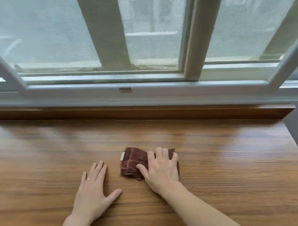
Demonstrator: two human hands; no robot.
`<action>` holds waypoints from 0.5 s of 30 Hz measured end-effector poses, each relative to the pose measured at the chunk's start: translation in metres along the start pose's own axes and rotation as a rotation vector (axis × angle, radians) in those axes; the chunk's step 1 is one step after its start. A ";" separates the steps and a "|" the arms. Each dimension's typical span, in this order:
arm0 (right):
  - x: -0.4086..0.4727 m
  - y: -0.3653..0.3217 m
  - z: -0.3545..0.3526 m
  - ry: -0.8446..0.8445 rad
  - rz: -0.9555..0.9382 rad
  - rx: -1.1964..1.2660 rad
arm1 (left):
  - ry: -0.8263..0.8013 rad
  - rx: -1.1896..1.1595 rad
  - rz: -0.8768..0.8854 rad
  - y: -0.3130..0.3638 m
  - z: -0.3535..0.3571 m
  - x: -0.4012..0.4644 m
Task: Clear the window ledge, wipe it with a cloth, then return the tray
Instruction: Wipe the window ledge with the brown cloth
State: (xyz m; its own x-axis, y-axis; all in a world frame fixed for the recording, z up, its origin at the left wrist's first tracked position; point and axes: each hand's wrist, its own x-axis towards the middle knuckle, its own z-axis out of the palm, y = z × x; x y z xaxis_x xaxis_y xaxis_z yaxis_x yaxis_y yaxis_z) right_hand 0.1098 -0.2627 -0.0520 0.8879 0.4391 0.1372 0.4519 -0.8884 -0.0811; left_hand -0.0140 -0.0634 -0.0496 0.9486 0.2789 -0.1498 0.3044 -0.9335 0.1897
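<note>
A broad wood-grain window ledge (35, 172) fills the lower frame beneath a white-framed window, with nothing standing on it: the clearing step looks done and the wiping is in hand.

Nearest the camera, two bare forearms reach in from six o'clock. The left hand (94, 190), a ring on one finger, lies flat on the wood at about seven o'clock of the frame's centre, fingers straight and close together, thumb splayed toward three o'clock; it holds nothing and seems to serve as a brace. Just beside it but apart, toward three o'clock, the right hand (161, 168) presses down on a folded dark-red cloth (130, 161), fingers spread and slightly bent over the cloth's right half, thumb lying across its near edge. The cloth's left part, with a small pale label, shows uncovered.

To do this step well, the palm probably ought to keep even pressure so the folded pad stays flat, and strokes should likely follow the grain in overlapping passes toward twelve o'clock, reaching the raised brown lip (144, 113) at the back, where dust tends to collect.

Beyond the lip, the white window frame (99, 81) and mesh-screened panes run across the top. The tray is not in view; at four o'clock a dark object shows past the ledge's end, too cropped to identify.
</note>
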 end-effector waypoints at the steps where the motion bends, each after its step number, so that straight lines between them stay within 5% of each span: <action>1: 0.000 -0.011 0.001 0.004 -0.017 0.007 | -0.001 -0.001 0.004 -0.001 0.000 0.000; 15: -0.011 -0.003 0.001 0.018 -0.051 0.017 | 0.031 -0.029 0.091 0.012 0.003 0.008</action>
State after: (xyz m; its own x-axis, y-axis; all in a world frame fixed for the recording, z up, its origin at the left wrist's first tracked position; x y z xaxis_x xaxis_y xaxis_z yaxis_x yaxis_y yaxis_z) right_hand 0.0990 -0.2649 -0.0539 0.8622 0.4809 0.1590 0.4978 -0.8626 -0.0904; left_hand -0.0032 -0.0726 -0.0515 0.9746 0.2001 -0.1010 0.2185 -0.9486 0.2289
